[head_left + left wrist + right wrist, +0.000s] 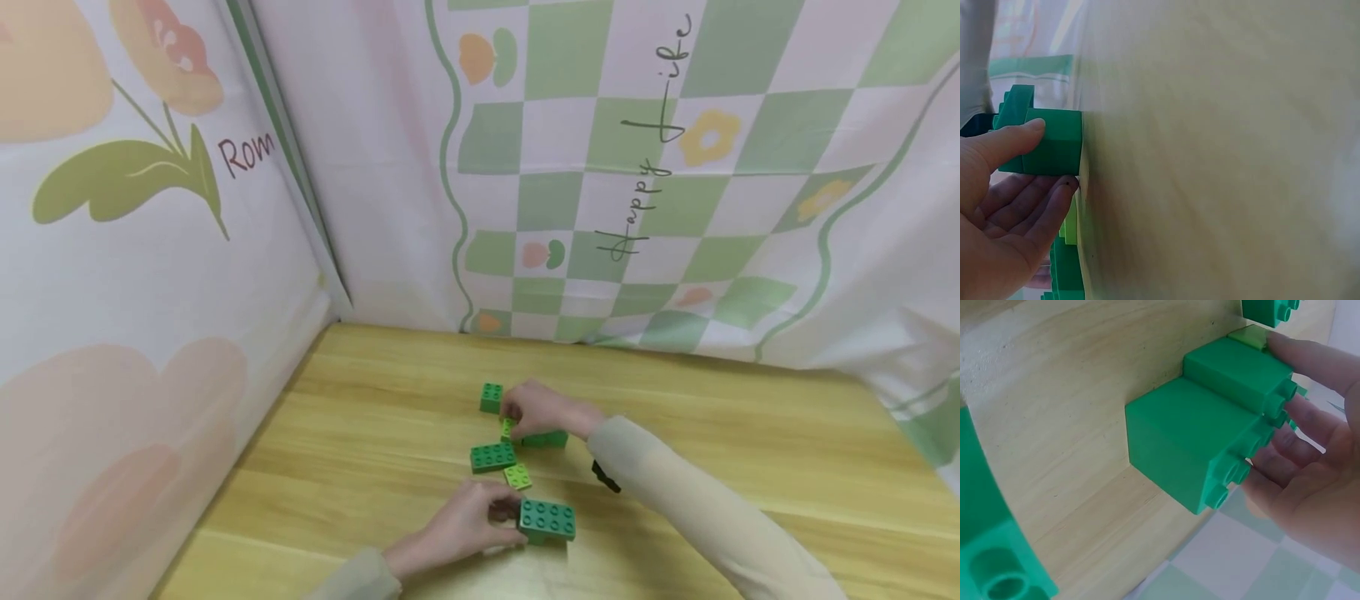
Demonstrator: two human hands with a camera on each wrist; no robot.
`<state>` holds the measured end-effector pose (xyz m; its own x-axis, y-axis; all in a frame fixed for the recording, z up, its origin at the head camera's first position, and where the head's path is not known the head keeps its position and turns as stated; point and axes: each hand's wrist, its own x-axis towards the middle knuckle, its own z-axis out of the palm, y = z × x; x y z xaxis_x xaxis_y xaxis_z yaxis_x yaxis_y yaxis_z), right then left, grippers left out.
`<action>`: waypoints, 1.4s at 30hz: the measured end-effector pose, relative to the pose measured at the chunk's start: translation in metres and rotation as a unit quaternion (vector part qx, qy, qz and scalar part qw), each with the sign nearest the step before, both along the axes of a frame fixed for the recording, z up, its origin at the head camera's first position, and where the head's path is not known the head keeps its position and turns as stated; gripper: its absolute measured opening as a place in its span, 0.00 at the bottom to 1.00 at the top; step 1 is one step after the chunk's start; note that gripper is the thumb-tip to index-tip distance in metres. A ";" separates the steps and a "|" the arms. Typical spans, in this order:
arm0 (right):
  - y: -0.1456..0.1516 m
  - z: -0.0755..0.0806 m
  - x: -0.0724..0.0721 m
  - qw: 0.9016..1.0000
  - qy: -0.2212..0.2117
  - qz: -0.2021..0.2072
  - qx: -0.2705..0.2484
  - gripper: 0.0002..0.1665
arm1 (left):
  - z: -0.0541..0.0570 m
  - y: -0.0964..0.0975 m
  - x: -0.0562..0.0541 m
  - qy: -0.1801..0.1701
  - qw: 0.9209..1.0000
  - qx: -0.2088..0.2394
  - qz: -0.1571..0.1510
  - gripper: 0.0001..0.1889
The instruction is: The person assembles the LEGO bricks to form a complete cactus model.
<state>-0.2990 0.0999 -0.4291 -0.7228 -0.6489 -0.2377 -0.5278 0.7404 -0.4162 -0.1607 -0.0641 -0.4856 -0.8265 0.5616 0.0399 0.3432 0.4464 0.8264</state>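
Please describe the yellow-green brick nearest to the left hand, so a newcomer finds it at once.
On the pale wooden tabletop, find the left hand. Just beyond it, near the dark-green rectangular plastic brick with eight studs, lies the yellow-green square plastic brick with four. It is lighter than that neighbour, while the other yellow-green plastic brick is by the right hand.

Green blocks [492,457] lie on a wood-grained table [360,450].
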 end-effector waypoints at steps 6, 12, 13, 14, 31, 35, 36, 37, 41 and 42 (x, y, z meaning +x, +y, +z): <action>-0.003 0.001 0.000 1.000 0.006 0.001 0.003 0.14 | 0.000 0.000 0.000 0.009 1.000 -0.005 0.000 0.20; -0.002 0.002 0.000 1.000 0.008 0.011 -0.007 0.14 | 0.002 0.000 0.000 0.001 1.000 -0.001 -0.001 0.20; -0.001 0.003 0.000 1.000 0.009 0.013 -0.009 0.13 | 0.002 0.000 0.000 -0.002 1.000 0.000 -0.001 0.20; -0.001 0.003 0.000 1.000 0.011 0.014 -0.012 0.13 | 0.003 0.000 0.000 -0.003 1.000 0.000 -0.001 0.20; 0.012 0.016 0.001 0.996 0.060 0.044 -0.054 0.13 | -0.001 -0.001 -0.002 -0.019 1.000 0.007 -0.006 0.19; 0.018 0.025 0.007 0.995 0.063 0.052 -0.065 0.15 | 0.001 -0.001 0.000 -0.020 1.000 0.011 -0.004 0.19; 0.019 0.028 0.009 0.994 0.062 0.052 -0.068 0.16 | 0.001 -0.001 0.000 -0.021 1.000 0.012 -0.004 0.19; 0.021 0.029 0.010 0.994 0.063 0.053 -0.072 0.17 | 0.002 -0.002 0.000 -0.022 1.000 0.013 -0.003 0.19; 0.027 0.033 0.013 0.993 0.067 0.050 -0.079 0.17 | 0.001 -0.002 -0.001 -0.026 1.000 0.014 -0.003 0.18; 0.028 0.034 0.013 0.994 0.066 0.047 -0.080 0.17 | 0.001 -0.002 -0.001 -0.026 1.000 0.013 -0.003 0.18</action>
<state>-0.2856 0.1281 -0.3949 -0.6751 -0.7370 -0.0340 -0.6491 0.6152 -0.4474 -0.1617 -0.0660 -0.4847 -0.8239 0.5666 0.0117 0.3025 0.4222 0.8545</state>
